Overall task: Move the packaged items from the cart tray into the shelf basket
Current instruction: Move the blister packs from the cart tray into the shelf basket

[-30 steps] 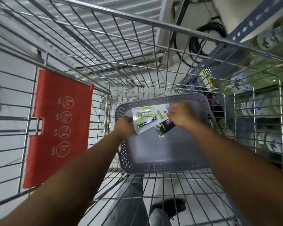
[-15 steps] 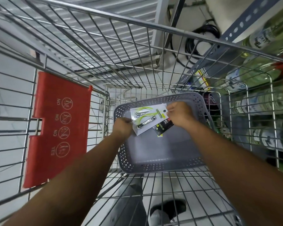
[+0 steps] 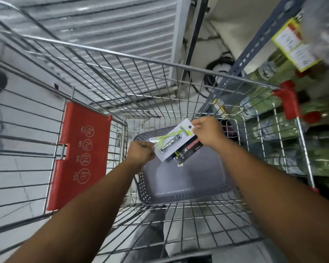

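- Both hands hold a small fan of carded packs above the grey perforated tray (image 3: 180, 196) that sits in the wire cart (image 3: 106, 52).
- The left hand (image 3: 140, 154) is curled closed, pinching the lower left corner of the white nail-clipper card (image 3: 172, 142).
- The right hand (image 3: 207, 132) is also closed, its fingers pressed on the upper right ends of the cards near the hang hole.
- Under the white card lies a dark pack with a reddish item (image 3: 188, 149), overlapping it and sticking out to the lower right; whether more packs hide between them I cannot tell.
- The bare floor of the tray shows below the packs, so the visible part looks emptied.
- Handling, as a judgement: the cards look light, thin and fairly stiff, with slick blister fronts, so stacked ones may slide over each other and slip out.
- Best hold is likely a firm pinch across the overlapping edges, thumb on top, keeping the stack squared instead of gripping the plastic bubble.
- The metal clipper makes one pack heavier at its middle, so a corner pinch alone may let it swing.
- The shelves with bottles (image 3: 270, 73) stand to the right; no shelf basket can be made out from here.
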Demonstrator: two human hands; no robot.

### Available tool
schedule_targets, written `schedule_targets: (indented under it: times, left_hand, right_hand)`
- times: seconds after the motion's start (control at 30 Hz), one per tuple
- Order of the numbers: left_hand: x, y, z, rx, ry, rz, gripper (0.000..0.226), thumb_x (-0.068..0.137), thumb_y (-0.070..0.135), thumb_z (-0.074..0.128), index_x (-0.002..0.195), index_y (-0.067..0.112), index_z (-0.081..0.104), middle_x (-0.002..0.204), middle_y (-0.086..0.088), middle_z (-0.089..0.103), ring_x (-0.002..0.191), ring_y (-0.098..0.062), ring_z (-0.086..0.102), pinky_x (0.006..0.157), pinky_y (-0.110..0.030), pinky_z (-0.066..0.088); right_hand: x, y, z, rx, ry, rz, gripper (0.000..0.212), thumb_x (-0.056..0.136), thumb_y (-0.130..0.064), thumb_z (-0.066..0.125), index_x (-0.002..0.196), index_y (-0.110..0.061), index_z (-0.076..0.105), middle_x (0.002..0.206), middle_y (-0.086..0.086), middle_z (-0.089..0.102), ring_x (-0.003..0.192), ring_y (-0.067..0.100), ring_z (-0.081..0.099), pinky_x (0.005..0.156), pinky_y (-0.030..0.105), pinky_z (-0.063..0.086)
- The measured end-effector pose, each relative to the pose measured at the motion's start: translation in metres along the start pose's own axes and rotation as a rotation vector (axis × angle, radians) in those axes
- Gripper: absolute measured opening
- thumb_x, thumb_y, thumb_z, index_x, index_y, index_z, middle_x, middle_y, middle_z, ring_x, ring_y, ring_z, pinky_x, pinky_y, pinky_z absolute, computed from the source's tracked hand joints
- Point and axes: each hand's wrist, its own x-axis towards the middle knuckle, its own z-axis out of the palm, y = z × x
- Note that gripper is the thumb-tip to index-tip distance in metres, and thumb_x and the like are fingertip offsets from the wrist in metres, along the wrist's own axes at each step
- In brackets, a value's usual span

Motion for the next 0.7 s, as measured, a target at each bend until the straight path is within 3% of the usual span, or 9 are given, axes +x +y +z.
schedule_targets:
  times: [0.07, 0.13, 0.2, 0.27, 0.33, 0.4, 0.5, 0.63, 0.7]
  left_hand:
    - [-0.019, 0.01, 0.0, -0.018, -0.033, 0.016, 0.048, 0.082, -0.016, 0.055, 0.045, 0.015, 0.053, 0.063, -0.005, 0.061, 0.06, -0.016, 0.057, 0.073, -0.04, 0.055]
    - [-0.036, 0.018, -0.001, -0.054, -0.082, 0.026, 0.042, 0.083, -0.014, 0.054, 0.052, 0.013, 0.051, 0.063, -0.007, 0.053, 0.056, -0.015, 0.052, 0.079, -0.042, 0.054]
    - [-0.054, 0.026, -0.001, -0.063, -0.124, 0.053, 0.033, 0.084, -0.014, 0.053, 0.057, 0.006, 0.049, 0.066, -0.009, 0.051, 0.053, -0.012, 0.05, 0.074, -0.037, 0.055]
    - [-0.076, 0.037, -0.001, -0.059, -0.137, 0.101, 0.008, 0.084, -0.014, 0.054, 0.08, -0.008, 0.056, 0.08, -0.016, 0.056, 0.06, -0.016, 0.052, 0.065, -0.03, 0.055]
    - [-0.102, 0.05, 0.001, -0.089, -0.152, 0.132, 0.01, 0.084, -0.014, 0.054, 0.093, -0.012, 0.059, 0.09, -0.021, 0.059, 0.059, -0.017, 0.054, 0.058, -0.025, 0.055]
    - [-0.13, 0.064, 0.002, -0.125, -0.191, 0.165, 0.018, 0.084, -0.016, 0.052, 0.07, -0.006, 0.058, 0.084, -0.019, 0.062, 0.048, -0.013, 0.056, 0.051, -0.021, 0.053]
    - [-0.164, 0.08, 0.002, -0.194, -0.312, 0.218, 0.038, 0.086, -0.017, 0.049, 0.056, 0.007, 0.053, 0.079, -0.016, 0.063, 0.044, -0.012, 0.057, 0.046, -0.021, 0.05]
    - [-0.216, 0.099, 0.005, -0.13, -0.473, 0.303, 0.018, 0.089, -0.011, 0.047, 0.099, -0.011, 0.061, 0.063, -0.009, 0.064, 0.053, -0.015, 0.059, 0.056, -0.022, 0.053]
    - [-0.244, 0.104, 0.012, -0.078, -0.538, 0.357, 0.019, 0.088, -0.011, 0.048, 0.103, -0.014, 0.059, 0.059, -0.01, 0.066, 0.049, -0.014, 0.061, 0.052, -0.019, 0.052]
  right_hand:
    - [-0.009, -0.007, -0.013, 0.031, 0.009, -0.014, 0.032, 0.083, -0.004, 0.062, 0.113, -0.012, 0.069, 0.113, 0.008, 0.071, 0.096, 0.02, 0.066, 0.088, 0.032, 0.054]
    - [-0.021, -0.017, -0.027, 0.041, 0.034, -0.045, 0.032, 0.082, -0.003, 0.061, 0.111, -0.013, 0.07, 0.111, 0.007, 0.072, 0.098, 0.02, 0.067, 0.092, 0.033, 0.053]
    - [-0.036, -0.027, -0.041, 0.036, 0.064, -0.085, 0.032, 0.082, -0.002, 0.059, 0.11, -0.013, 0.071, 0.111, 0.006, 0.072, 0.099, 0.019, 0.067, 0.094, 0.032, 0.052]
    - [-0.052, -0.038, -0.058, 0.045, 0.091, -0.118, 0.033, 0.084, -0.001, 0.057, 0.112, -0.012, 0.07, 0.113, 0.006, 0.072, 0.103, 0.02, 0.066, 0.097, 0.033, 0.05]
    - [-0.07, -0.048, -0.077, 0.066, 0.114, -0.15, 0.033, 0.085, 0.0, 0.057, 0.114, -0.011, 0.069, 0.114, 0.007, 0.071, 0.104, 0.02, 0.065, 0.096, 0.033, 0.05]
    - [-0.089, -0.057, -0.098, 0.113, 0.133, -0.191, 0.033, 0.085, 0.0, 0.058, 0.114, -0.01, 0.069, 0.111, 0.009, 0.072, 0.099, 0.02, 0.067, 0.092, 0.032, 0.052]
    - [-0.113, -0.067, -0.128, 0.161, 0.169, -0.255, 0.03, 0.084, -0.001, 0.06, 0.111, -0.011, 0.07, 0.096, 0.004, 0.071, 0.072, 0.011, 0.063, 0.066, 0.022, 0.054]
    - [-0.153, -0.081, -0.172, 0.239, 0.247, -0.323, 0.026, 0.082, -0.005, 0.066, 0.106, -0.013, 0.071, 0.093, 0.002, 0.069, 0.074, 0.013, 0.062, 0.07, 0.03, 0.052]
    - [-0.176, -0.086, -0.194, 0.28, 0.287, -0.366, 0.026, 0.081, -0.004, 0.068, 0.106, -0.013, 0.071, 0.094, 0.004, 0.07, 0.079, 0.015, 0.063, 0.075, 0.032, 0.053]
